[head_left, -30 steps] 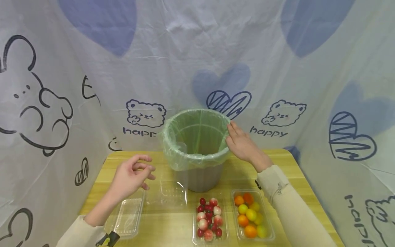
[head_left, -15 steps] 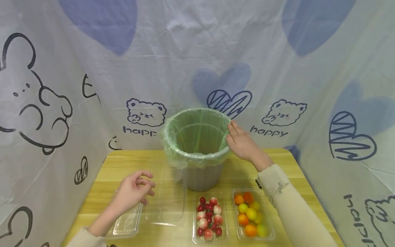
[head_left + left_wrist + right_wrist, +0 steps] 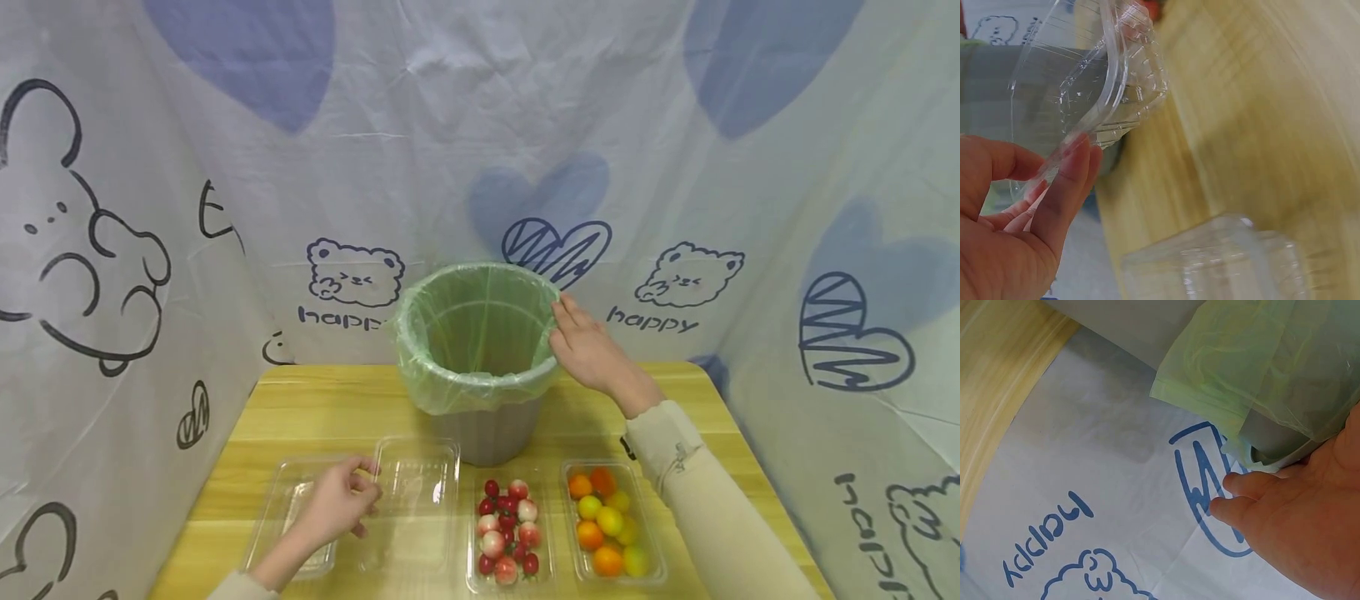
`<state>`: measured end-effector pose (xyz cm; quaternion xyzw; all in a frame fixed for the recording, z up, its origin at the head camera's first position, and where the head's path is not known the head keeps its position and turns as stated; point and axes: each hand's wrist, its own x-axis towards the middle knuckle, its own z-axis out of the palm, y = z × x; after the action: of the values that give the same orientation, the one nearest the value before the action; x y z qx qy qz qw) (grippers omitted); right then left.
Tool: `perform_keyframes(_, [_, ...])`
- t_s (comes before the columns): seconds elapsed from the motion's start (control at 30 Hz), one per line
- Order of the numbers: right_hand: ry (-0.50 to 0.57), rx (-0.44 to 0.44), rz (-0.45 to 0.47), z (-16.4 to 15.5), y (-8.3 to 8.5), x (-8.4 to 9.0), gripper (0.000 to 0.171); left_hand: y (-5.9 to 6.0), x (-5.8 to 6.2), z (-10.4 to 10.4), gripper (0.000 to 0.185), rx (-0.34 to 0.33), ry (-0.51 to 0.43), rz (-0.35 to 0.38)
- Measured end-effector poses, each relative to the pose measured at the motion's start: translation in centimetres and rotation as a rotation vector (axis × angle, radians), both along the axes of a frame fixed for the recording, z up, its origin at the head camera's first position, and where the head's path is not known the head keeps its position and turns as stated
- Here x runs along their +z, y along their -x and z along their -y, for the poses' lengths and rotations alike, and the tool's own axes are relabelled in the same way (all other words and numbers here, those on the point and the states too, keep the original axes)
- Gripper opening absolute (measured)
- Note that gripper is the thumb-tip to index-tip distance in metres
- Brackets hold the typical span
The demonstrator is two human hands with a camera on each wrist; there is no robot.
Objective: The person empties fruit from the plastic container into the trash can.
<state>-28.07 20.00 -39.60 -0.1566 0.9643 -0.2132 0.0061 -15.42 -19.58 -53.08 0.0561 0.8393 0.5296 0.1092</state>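
A grey bin (image 3: 491, 433) lined with a green bag (image 3: 480, 333) stands at the middle of the wooden table (image 3: 315, 400). My right hand (image 3: 585, 346) rests against the bin's right rim with fairly straight fingers (image 3: 1235, 487), beside the green bag (image 3: 1260, 369). My left hand (image 3: 341, 500) is low at the table's front left. It pinches the edge of an open, empty clear plastic clamshell box (image 3: 416, 492). In the left wrist view the thumb and fingers (image 3: 1075, 172) grip the clear box's thin rim (image 3: 1085, 81).
Two open clear trays lie in front of the bin, one with small red and pink fruits (image 3: 506, 529) and one with orange and yellow tomatoes (image 3: 609, 521). A printed white sheet (image 3: 675, 167) hangs close around the table on three sides.
My left hand has come down and toward me with the clear box, which now lies low over the table's front. The right hand has stayed on the bin's rim.
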Motion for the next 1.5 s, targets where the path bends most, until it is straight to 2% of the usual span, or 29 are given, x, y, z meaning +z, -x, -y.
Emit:
perform_keyframes(0.23, [-0.008,0.006,0.003,0.1,0.0,0.2,0.068,0.3,-1.9,0.4,0.032,0.056,0.042,0.021])
perform_keyframes(0.57, [-0.002,-0.002,0.004,0.1,0.1,0.0,0.069,0.0,-4.0,0.4,0.030,0.058,0.066,0.068])
perform_keyframes(1.13, [0.000,-0.002,-0.001,0.2,0.0,0.1,0.068,-0.5,-5.7,0.2,0.030,0.032,0.071,0.071])
perform_keyframes(1.3, [-0.001,-0.007,-0.002,0.1,0.0,0.1,0.067,-0.5,-6.0,0.2,0.028,0.051,0.078,0.082])
perform_keyframes(1.5, [-0.004,-0.007,-0.004,0.1,0.0,0.0,0.065,-0.5,-6.3,-0.1,0.035,0.086,0.127,0.069])
